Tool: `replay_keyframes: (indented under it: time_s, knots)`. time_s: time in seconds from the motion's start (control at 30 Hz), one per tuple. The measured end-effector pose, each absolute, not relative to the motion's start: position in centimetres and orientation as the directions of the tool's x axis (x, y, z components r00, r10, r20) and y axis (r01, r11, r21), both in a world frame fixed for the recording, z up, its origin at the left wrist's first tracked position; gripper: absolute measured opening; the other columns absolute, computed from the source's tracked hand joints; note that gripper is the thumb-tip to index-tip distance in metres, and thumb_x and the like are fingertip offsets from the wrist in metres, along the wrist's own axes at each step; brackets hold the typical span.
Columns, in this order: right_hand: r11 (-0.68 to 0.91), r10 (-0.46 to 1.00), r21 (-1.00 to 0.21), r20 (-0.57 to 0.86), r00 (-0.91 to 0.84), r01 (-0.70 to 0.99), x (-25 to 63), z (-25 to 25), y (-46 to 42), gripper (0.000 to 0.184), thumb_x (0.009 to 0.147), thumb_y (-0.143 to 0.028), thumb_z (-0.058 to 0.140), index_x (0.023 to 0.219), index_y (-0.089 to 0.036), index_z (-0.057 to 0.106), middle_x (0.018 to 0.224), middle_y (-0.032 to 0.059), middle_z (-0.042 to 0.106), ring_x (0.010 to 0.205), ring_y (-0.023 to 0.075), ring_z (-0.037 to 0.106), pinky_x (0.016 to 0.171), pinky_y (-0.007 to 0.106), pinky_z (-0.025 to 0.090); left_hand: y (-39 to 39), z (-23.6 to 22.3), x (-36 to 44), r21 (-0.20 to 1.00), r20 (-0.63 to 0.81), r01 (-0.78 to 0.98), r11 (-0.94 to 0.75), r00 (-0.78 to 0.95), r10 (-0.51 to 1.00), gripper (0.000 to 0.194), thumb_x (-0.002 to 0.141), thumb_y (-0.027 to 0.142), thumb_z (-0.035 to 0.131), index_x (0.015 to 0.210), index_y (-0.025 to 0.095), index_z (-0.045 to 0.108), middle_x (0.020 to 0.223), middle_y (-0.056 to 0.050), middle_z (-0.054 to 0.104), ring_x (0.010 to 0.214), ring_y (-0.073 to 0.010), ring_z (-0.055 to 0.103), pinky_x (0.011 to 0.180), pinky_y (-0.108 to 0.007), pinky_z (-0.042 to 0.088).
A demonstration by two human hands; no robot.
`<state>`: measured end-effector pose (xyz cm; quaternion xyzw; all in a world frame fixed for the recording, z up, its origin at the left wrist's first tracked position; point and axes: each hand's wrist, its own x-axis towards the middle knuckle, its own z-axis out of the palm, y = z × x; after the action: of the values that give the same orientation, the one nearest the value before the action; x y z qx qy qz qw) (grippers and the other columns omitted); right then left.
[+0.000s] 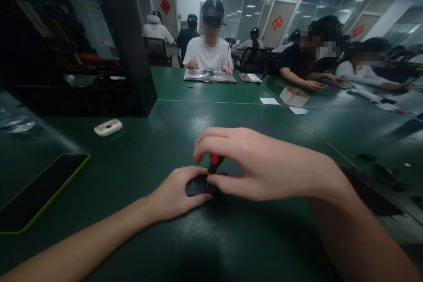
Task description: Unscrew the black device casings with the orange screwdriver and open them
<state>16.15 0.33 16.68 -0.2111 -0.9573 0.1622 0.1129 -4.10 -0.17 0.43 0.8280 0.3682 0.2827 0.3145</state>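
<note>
Device (197,186), black and low, lies on the green table (158,246) just below the center of the frame. Left hand (176,191): clamped around the device's left end, thumb and fingers on opposite edges. Right hand (254,163): arched over the right end, fingers curled about a black-and-red screwdriver (214,165); whether they are closed on it cannot be told. The screwdriver leans slightly right, its lower end at the device's top. The hands are close together. Left: a green-edged phone (42,194); beyond it, a pale case (108,128). Upper left: a black cabinet (135,53). Top center: a person (208,53) in white, seated across the table. Upper right: an open box (294,97).
</note>
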Motion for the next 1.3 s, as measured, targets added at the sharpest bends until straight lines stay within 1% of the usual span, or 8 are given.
replay_keyframes:
  time_s: [0.1, 0.27, 0.43, 0.6, 0.7, 0.8, 0.93, 1.3]
  knots:
    - [0.858, 0.462, -0.318, 0.135, -0.877, 0.403, 16.2, 16.9, 0.1, 0.011, 0.093, -0.016, 0.056, 0.092, -0.014, 0.066, 0.094, 0.0053, 0.067, 0.083, 0.015, 0.06, 0.075, 0.028, 0.044, -0.2, 0.4, -4.1, 0.717, 0.26, 0.426, -0.552, 0.571, 0.779, 0.031, 0.084, 0.032, 0.075, 0.112, 0.021, 0.066, 0.108, -0.004, 0.072, 0.098, -0.024, 0.068, 0.089, -0.036, 0.052]
    - [0.858, 0.443, -0.346, 0.124, -0.888, 0.38, 16.3, 17.1, -0.1, 0.023, 0.086, -0.006, 0.059, 0.106, -0.016, 0.065, 0.118, 0.008, 0.063, 0.099, 0.0162, 0.059, 0.082, 0.027, 0.045, -0.3, 0.7, -4.1, 0.704, 0.284, 0.421, -0.572, 0.572, 0.77, 0.033, 0.084, 0.029, 0.074, 0.115, 0.021, 0.065, 0.109, -0.004, 0.071, 0.098, -0.0238, 0.067, 0.09, -0.036, 0.052]
    - [0.858, 0.483, -0.274, 0.136, -0.865, 0.436, 16.1, 16.7, 0.0, 0.01, 0.093, -0.015, 0.057, 0.097, -0.014, 0.067, 0.099, 0.0065, 0.064, 0.084, 0.0149, 0.058, 0.074, 0.027, 0.043, -0.4, 0.7, -4.2, 0.677, 0.311, 0.409, -0.611, 0.594, 0.742, 0.03, 0.085, 0.024, 0.072, 0.114, 0.021, 0.063, 0.112, -0.004, 0.07, 0.103, -0.0241, 0.066, 0.093, -0.036, 0.051]
    - [0.87, 0.436, -0.309, 0.125, -0.891, 0.383, 16.2, 16.9, -0.4, 0.022, 0.087, -0.006, 0.059, 0.106, -0.015, 0.066, 0.123, 0.0079, 0.059, 0.1, 0.0151, 0.058, 0.081, 0.025, 0.044, -0.4, 0.6, -4.3, 0.641, 0.345, 0.412, -0.648, 0.599, 0.722, 0.034, 0.081, 0.02, 0.072, 0.114, 0.022, 0.062, 0.112, -0.004, 0.068, 0.103, -0.0243, 0.064, 0.092, -0.037, 0.051]
    - [0.856, 0.512, -0.141, 0.115, -0.851, 0.497, 16.4, 16.8, -0.7, 0.009, 0.093, -0.02, 0.06, 0.098, -0.016, 0.067, 0.107, 0.0062, 0.063, 0.082, 0.0138, 0.058, 0.067, 0.026, 0.04, -0.3, 0.7, -4.0, 0.624, 0.363, 0.413, -0.663, 0.598, 0.714, 0.03, 0.082, 0.023, 0.073, 0.11, 0.021, 0.064, 0.112, -0.004, 0.069, 0.104, -0.0248, 0.064, 0.093, -0.038, 0.05]
    - [0.809, 0.553, 0.131, 0.162, -0.817, 0.574, 16.6, 16.1, -1.0, 0.018, 0.096, -0.027, 0.059, 0.085, -0.015, 0.067, 0.086, 0.0053, 0.062, 0.067, 0.014, 0.052, 0.056, 0.029, 0.029, -0.4, 0.8, -3.3, 0.61, 0.362, 0.444, -0.657, 0.581, 0.729, 0.03, 0.083, 0.029, 0.074, 0.111, 0.022, 0.066, 0.111, -0.005, 0.071, 0.103, -0.0259, 0.065, 0.092, -0.04, 0.05]
    - [0.726, 0.5, 0.375, 0.287, -0.817, 0.576, 17.5, 14.4, -1.4, 0.028, 0.098, -0.031, 0.055, 0.076, -0.015, 0.065, 0.076, 0.0074, 0.06, 0.069, 0.018, 0.05, 0.054, 0.032, 0.023, -0.4, 0.8, -2.6, 0.618, 0.357, 0.466, -0.634, 0.552, 0.754, 0.028, 0.084, 0.031, 0.074, 0.109, 0.022, 0.067, 0.106, -0.005, 0.072, 0.097, -0.0243, 0.066, 0.089, -0.039, 0.052]
    - [0.728, 0.331, 0.39, 0.521, -0.787, 0.564, 27.1, 7.9, 2.6, 0.043, 0.098, -0.035, 0.054, 0.057, -0.019, 0.055, 0.054, -0.0006, 0.051, 0.051, 0.0119, 0.042, 0.051, 0.029, 0.027, -0.1, 0.2, -2.6, 0.583, 0.345, 0.485, -0.652, 0.578, 0.739, 0.036, 0.086, 0.036, 0.072, 0.117, 0.019, 0.065, 0.115, -0.009, 0.073, 0.104, -0.0253, 0.068, 0.094, -0.041, 0.053]
